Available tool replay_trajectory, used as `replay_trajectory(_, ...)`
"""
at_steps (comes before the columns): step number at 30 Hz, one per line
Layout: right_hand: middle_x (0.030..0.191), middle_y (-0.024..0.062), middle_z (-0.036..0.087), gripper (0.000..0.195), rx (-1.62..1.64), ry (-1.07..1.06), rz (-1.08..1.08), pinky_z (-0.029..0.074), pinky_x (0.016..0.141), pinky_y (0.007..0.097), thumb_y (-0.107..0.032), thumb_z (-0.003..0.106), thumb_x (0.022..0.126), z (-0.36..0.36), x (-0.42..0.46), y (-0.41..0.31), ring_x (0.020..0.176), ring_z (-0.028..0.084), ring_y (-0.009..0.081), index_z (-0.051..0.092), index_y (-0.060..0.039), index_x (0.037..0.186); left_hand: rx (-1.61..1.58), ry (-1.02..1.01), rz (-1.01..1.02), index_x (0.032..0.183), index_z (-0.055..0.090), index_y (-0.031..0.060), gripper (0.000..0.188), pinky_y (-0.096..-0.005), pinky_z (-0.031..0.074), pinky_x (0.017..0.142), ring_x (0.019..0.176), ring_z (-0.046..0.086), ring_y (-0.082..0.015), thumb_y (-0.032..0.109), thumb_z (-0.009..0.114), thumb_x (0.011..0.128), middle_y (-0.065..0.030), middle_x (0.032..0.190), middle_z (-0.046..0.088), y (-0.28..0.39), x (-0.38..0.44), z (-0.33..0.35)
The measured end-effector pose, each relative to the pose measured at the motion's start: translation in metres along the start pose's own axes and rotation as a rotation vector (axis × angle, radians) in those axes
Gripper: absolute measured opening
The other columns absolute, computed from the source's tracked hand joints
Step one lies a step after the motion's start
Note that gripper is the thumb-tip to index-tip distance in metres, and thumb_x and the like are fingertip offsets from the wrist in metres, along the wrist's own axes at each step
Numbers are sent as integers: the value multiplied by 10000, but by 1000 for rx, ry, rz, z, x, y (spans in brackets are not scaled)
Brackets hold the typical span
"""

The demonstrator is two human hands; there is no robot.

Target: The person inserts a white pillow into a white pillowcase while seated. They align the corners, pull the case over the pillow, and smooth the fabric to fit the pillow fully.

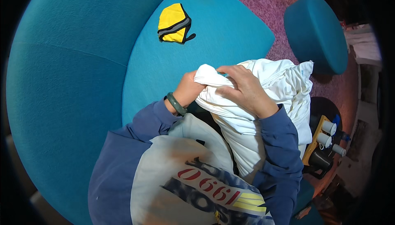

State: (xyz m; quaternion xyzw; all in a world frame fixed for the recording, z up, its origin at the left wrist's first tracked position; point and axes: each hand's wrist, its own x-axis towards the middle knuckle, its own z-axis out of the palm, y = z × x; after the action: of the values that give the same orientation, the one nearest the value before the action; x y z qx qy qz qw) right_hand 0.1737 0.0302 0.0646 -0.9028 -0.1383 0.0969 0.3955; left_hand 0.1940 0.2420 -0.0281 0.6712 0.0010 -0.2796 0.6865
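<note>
A large, crumpled white cloth (277, 86) lies over the person's lap and spreads to the right. My left hand (189, 90), with a dark green bangle at its wrist, grips a gathered end of the cloth between thumb and fingers. My right hand (243, 89) rests against the same bunched part, thumb and fingers apart and curved around a fold; whether it pinches any fabric is hard to tell. Beyond the hands, a folded yellow cloth (174, 17) with black edging, a grey stripe and a black loop lies on the blue sofa seat (216, 34).
The curved blue sofa back (68, 71) rises at left. A round blue ottoman (314, 34) stands on a pink rug (247, 0) at upper right. At right, a dark round table (321, 104) bears a wooden tray (314, 140), white cups (329, 128) and a dark pitcher (321, 159).
</note>
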Motion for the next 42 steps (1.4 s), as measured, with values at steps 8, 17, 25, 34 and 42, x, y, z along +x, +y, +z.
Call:
replay_trajectory(8,804,152,727,175,59,97,93,526,646,383,-173,751,895,5,12,10,696,698,311,714,-55,1019,-518,-248,-213,1317,638,19,308,-321,565,913,1082,692,-181,115,591,1028,-86,1247,692,8,0,9)
replay_trajectory(17,979,82,701,254,-314,436,-23,473,815,386,-128,759,869,9,5,17,914,649,275,690,-85,1109,-719,-348,-187,1438,533,25,414,-343,559,984,1161,670,-191,234,521,1080,-99,1350,646,-4,8,6)
replay_trajectory(25,848,31,605,154,-328,197,-305,432,781,378,-125,772,837,13,-14,-4,850,589,229,684,-113,964,-730,-357,-195,1453,506,-4,431,-362,542,1030,1211,649,-209,195,525,1071,-132,1386,624,0,8,2)
replay_trajectory(34,812,59,590,129,-204,106,-141,455,757,396,-113,762,862,4,-44,7,806,596,266,665,-75,938,-1089,-594,-239,1486,451,-33,482,-396,520,1074,1249,635,-247,163,513,1050,-175,1434,591,-14,14,15)
replay_trajectory(42,812,118,591,215,-88,411,-63,483,646,409,-193,771,878,6,-14,-23,719,615,306,638,-34,934,-843,-506,-196,1407,543,-14,407,-363,558,992,1159,677,-210,131,562,1027,-109,1303,665,4,9,12)
